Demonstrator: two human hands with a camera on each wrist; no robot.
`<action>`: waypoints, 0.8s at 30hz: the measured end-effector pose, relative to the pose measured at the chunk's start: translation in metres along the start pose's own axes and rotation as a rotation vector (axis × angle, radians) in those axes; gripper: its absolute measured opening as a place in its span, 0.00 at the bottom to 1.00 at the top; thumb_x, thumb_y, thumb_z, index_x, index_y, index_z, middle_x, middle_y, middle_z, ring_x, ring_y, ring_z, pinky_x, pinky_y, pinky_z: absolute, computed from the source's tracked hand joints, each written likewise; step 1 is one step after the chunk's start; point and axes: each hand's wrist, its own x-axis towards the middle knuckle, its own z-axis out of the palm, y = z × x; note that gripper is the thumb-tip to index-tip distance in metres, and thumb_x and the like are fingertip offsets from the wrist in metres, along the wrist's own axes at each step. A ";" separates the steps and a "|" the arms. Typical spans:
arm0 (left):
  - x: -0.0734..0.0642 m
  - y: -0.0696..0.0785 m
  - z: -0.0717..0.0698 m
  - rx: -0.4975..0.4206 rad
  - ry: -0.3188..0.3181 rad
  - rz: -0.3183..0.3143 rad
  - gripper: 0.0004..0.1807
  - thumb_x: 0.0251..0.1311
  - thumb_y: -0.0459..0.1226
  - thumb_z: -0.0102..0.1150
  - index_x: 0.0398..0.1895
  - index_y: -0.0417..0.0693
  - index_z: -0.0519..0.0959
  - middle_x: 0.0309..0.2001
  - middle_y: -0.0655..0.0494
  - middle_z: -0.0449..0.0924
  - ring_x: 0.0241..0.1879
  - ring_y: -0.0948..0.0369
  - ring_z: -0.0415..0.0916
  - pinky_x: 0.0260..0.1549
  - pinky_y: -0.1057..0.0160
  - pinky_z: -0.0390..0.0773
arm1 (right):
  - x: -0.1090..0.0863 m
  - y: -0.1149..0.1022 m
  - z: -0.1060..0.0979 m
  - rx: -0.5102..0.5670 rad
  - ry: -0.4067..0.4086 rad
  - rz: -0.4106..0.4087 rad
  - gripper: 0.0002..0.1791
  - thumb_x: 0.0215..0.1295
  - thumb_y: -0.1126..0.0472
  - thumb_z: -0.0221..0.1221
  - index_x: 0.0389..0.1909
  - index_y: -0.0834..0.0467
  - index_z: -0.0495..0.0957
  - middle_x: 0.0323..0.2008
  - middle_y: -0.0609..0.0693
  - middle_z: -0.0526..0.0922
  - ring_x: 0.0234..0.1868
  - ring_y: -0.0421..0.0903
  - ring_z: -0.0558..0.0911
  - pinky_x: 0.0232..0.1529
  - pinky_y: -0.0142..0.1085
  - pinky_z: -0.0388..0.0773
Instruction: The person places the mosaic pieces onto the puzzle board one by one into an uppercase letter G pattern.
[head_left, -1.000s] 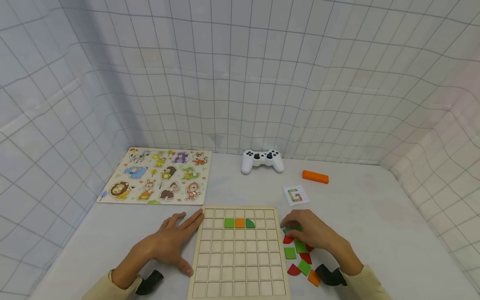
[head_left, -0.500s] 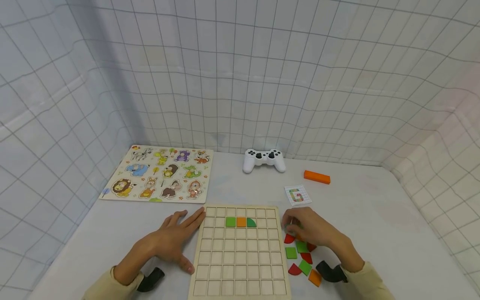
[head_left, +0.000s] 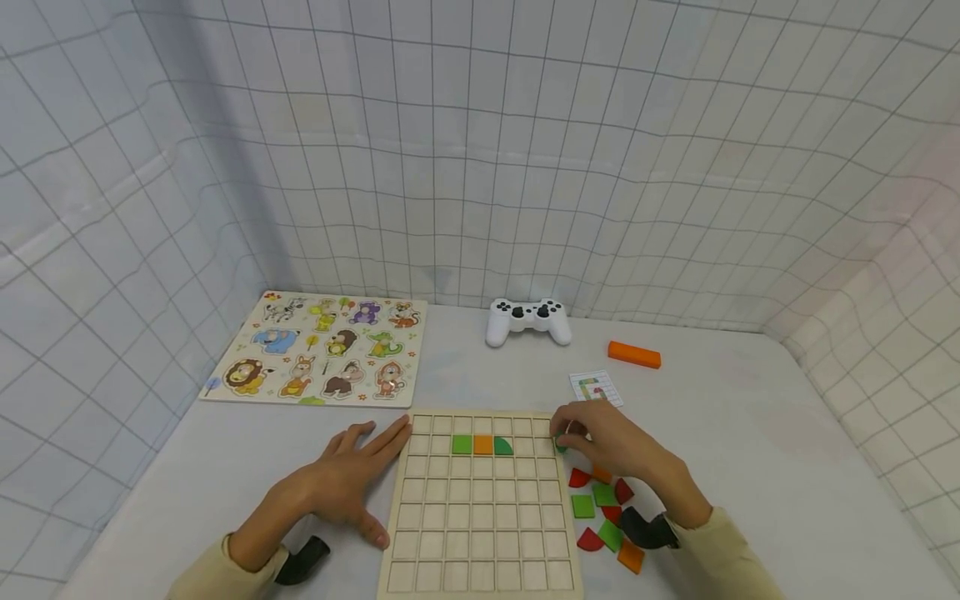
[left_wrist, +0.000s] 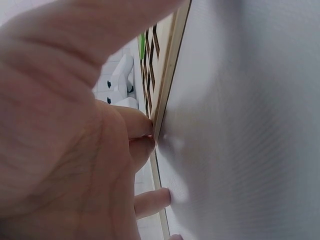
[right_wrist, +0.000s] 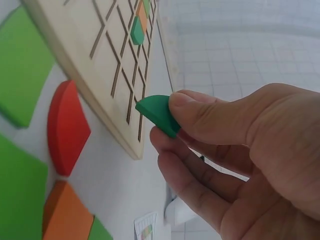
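Note:
A wooden grid board (head_left: 480, 517) lies in front of me, with a light green square (head_left: 462, 444), an orange square (head_left: 483, 445) and a dark green quarter-circle (head_left: 503, 447) side by side in its second row. My left hand (head_left: 341, 479) rests at the board's left edge, fingers spread, fingertips and thumb touching its side. Just over the board's upper right edge, my right hand (head_left: 611, 437) pinches another dark green quarter-circle tile (right_wrist: 159, 112) between thumb and fingers. Loose red, green and orange tiles lie below that hand, among them a red quarter-circle (right_wrist: 67, 127) and a green square (head_left: 582, 506).
A pattern card (head_left: 596, 387) lies beyond my right hand, partly covered by it. Farther back are a white game controller (head_left: 528, 322) and an orange block (head_left: 633, 354). An animal puzzle board (head_left: 315, 350) occupies the back left. Gridded white cloth (head_left: 480, 167) encloses the table.
My right hand has lifted the dark green quarter-circle from the loose tiles and moved up and left to the board's edge. The left hand stays in place.

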 end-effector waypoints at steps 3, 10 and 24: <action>0.000 -0.001 0.000 -0.005 -0.001 0.003 0.77 0.29 0.63 0.80 0.81 0.46 0.45 0.82 0.50 0.40 0.75 0.33 0.41 0.67 0.28 0.45 | 0.005 -0.003 0.000 0.034 -0.013 0.003 0.03 0.68 0.66 0.63 0.39 0.55 0.82 0.37 0.43 0.85 0.36 0.37 0.82 0.41 0.31 0.81; 0.000 -0.001 0.000 0.005 -0.001 0.000 0.76 0.30 0.62 0.80 0.81 0.46 0.45 0.82 0.50 0.40 0.75 0.32 0.41 0.67 0.27 0.45 | 0.018 -0.013 0.004 0.072 -0.012 0.006 0.05 0.67 0.67 0.63 0.42 0.57 0.83 0.40 0.45 0.85 0.40 0.40 0.85 0.44 0.31 0.82; 0.000 -0.001 0.000 -0.007 0.003 0.005 0.77 0.29 0.62 0.80 0.81 0.46 0.45 0.82 0.49 0.39 0.74 0.32 0.41 0.66 0.26 0.45 | 0.054 -0.037 0.017 0.119 -0.052 -0.082 0.05 0.67 0.72 0.61 0.40 0.60 0.80 0.39 0.50 0.83 0.42 0.46 0.88 0.44 0.28 0.81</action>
